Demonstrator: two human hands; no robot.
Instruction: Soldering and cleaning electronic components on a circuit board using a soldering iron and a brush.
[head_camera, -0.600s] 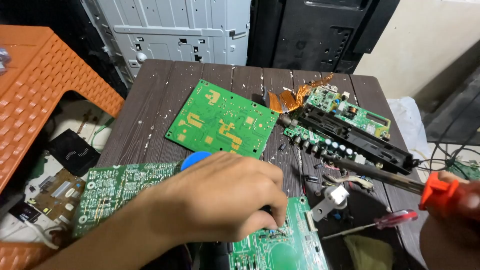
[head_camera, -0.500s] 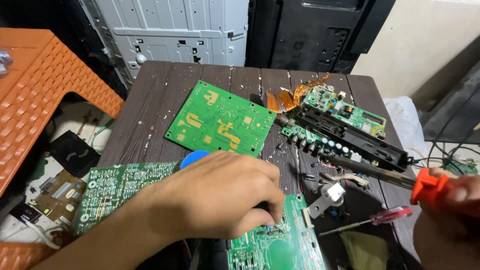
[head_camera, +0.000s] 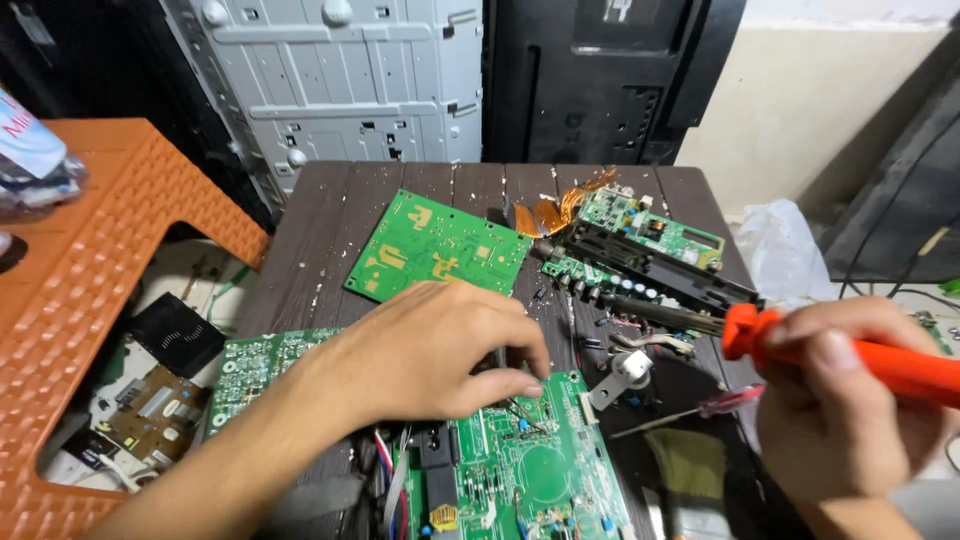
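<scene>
An orange-handled soldering iron (head_camera: 800, 345) is clasped in the closed fingers of the right hand (head_camera: 850, 400), its dark metal shaft angled over the table. The near green circuit board (head_camera: 520, 465) is pressed by the left hand (head_camera: 420, 350), fingertips pinched together. A flat green board (head_camera: 437, 245) lies beyond on the dark ribbed table (head_camera: 330, 230).

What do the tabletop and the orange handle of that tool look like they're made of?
Tabletop: dark brown planks with wood grain, matte and speckled with pale flecks; probably wood or wood-look plastic. Orange handle, gripped by the right hand: smooth, slightly glossy, likely moulded plastic.
</scene>
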